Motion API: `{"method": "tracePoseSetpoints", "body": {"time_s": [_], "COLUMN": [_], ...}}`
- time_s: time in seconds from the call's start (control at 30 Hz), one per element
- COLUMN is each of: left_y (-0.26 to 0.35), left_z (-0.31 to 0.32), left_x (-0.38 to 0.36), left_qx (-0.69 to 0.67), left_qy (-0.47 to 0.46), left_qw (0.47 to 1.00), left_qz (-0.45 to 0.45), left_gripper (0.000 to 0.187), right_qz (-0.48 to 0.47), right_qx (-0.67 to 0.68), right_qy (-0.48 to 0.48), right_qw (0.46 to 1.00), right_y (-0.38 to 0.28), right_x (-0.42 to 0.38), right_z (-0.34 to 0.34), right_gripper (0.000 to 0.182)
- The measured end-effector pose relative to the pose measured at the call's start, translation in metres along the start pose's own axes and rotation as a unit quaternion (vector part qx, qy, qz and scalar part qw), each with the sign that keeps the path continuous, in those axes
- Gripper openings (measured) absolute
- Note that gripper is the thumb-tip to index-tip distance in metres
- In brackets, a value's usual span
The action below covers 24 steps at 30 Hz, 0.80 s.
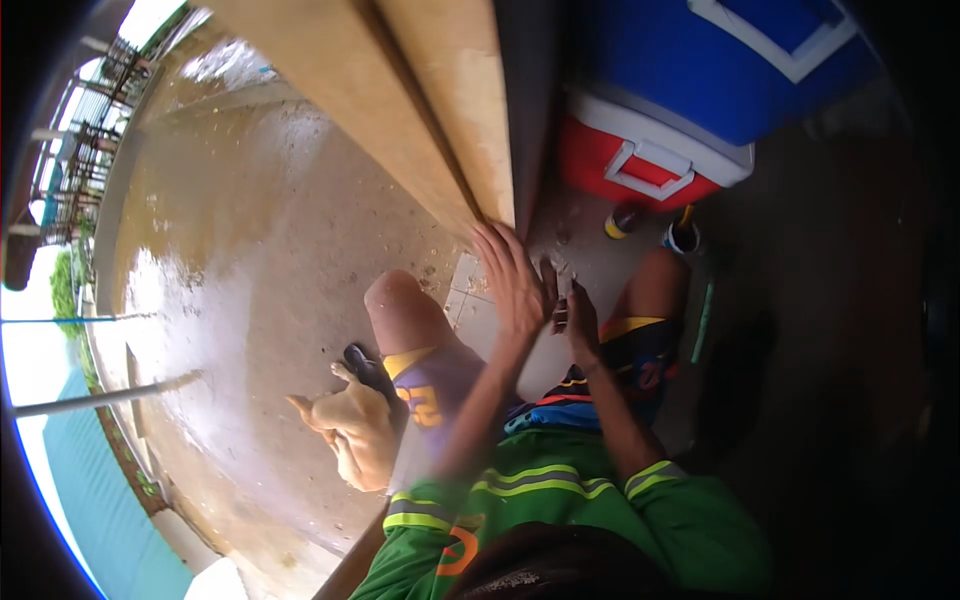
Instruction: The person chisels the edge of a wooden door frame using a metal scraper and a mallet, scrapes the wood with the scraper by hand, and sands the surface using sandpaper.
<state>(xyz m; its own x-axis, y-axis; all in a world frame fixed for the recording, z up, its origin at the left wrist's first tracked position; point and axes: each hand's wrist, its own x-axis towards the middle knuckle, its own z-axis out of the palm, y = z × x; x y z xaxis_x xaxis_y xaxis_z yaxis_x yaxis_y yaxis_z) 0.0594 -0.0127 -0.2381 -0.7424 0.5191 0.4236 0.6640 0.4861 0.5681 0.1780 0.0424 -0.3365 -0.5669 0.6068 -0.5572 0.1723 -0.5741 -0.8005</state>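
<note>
My left hand (512,280) reaches forward with its fingers stretched out against the lower end of a pale wooden post (440,110) with a dark groove along it. Close beside it, my right hand (578,320) is closed, fingers curled, near the post's foot. A small pale and dark shape shows between the two hands; I cannot tell what it is. Light floor tiles (470,285) with crumbs on them lie just under and left of my left hand.
A red cooler (610,160) with a white lid and a blue cooler (680,60) stand ahead right. Near them are a yellow-banded container (620,222) and a small cup (682,238). A green strip (704,320) lies right. A tan dog (352,430) lies left beside a dark sandal (364,366).
</note>
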Motion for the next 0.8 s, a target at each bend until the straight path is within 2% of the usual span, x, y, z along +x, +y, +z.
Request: {"method": "tracePoseSetpoints", "body": {"time_s": [0.07, 0.1, 0.17, 0.2, 0.23, 0.27, 0.33, 0.37, 0.5, 0.6, 0.63, 0.67, 0.7, 0.8], "left_y": [-0.028, -0.018, 0.002, 0.019, 0.038, 0.046, 0.053, 0.057, 0.018, -0.008, -0.009, 0.013, 0.035, 0.073], "left_z": [0.044, 0.037, 0.016, -0.005, -0.030, -0.042, -0.035, -0.032, 0.000, 0.004, -0.004, -0.038, -0.064, -0.097], "left_x": [-0.075, -0.073, -0.067, -0.048, -0.019, 0.003, 0.025, 0.033, -0.007, -0.032, -0.024, -0.002, 0.013, 0.050], "left_qx": [-0.035, -0.070, -0.134, -0.129, -0.123, -0.116, -0.091, -0.079, -0.124, -0.207, -0.218, -0.228, -0.238, -0.133], "left_qy": [-0.240, -0.189, -0.096, -0.068, -0.041, -0.012, 0.023, 0.041, -0.055, -0.173, -0.142, -0.112, -0.085, -0.028], "left_qw": [0.965, 0.973, 0.977, 0.983, 0.987, 0.991, 0.994, 0.995, 0.989, 0.949, 0.954, 0.958, 0.961, 0.990], "left_qz": [-0.097, -0.110, -0.133, -0.112, -0.092, -0.070, -0.049, -0.034, -0.061, -0.164, -0.147, -0.129, -0.116, -0.043], "left_gripper": [0.087, 0.086, 0.086, 0.089, 0.092, 0.096, 0.095, 0.094, 0.092, 0.090, 0.089, 0.088, 0.088, 0.089], "right_qz": [-0.055, -0.049, -0.074, -0.081, -0.058, -0.065, -0.086, -0.110, -0.216, -0.276, -0.291, -0.305, -0.249, -0.249], "right_qx": [-0.047, -0.008, -0.021, -0.027, 0.053, 0.067, 0.100, 0.071, -0.013, -0.061, -0.074, -0.085, -0.032, 0.027], "right_qy": [0.041, 0.053, 0.070, 0.081, 0.049, 0.051, 0.051, 0.040, 0.045, 0.045, 0.045, 0.047, -0.005, -0.053], "right_qw": [0.997, 0.997, 0.995, 0.993, 0.996, 0.994, 0.990, 0.991, 0.975, 0.958, 0.953, 0.947, 0.968, 0.967], "right_y": [-0.026, -0.037, -0.046, -0.047, -0.054, -0.056, -0.063, -0.067, -0.089, -0.108, -0.112, -0.119, -0.131, -0.130], "right_x": [-0.004, -0.006, -0.001, -0.001, -0.005, -0.010, -0.016, -0.019, -0.033, -0.039, -0.042, -0.044, -0.057, -0.058], "right_z": [-0.005, -0.008, -0.018, -0.024, -0.026, -0.023, -0.012, -0.008, 0.008, 0.014, 0.015, 0.017, 0.021, 0.029], "right_gripper": [0.042, 0.041, 0.041, 0.042, 0.042, 0.041, 0.040, 0.039, 0.032, 0.031, 0.031, 0.032, 0.045, 0.052]}}
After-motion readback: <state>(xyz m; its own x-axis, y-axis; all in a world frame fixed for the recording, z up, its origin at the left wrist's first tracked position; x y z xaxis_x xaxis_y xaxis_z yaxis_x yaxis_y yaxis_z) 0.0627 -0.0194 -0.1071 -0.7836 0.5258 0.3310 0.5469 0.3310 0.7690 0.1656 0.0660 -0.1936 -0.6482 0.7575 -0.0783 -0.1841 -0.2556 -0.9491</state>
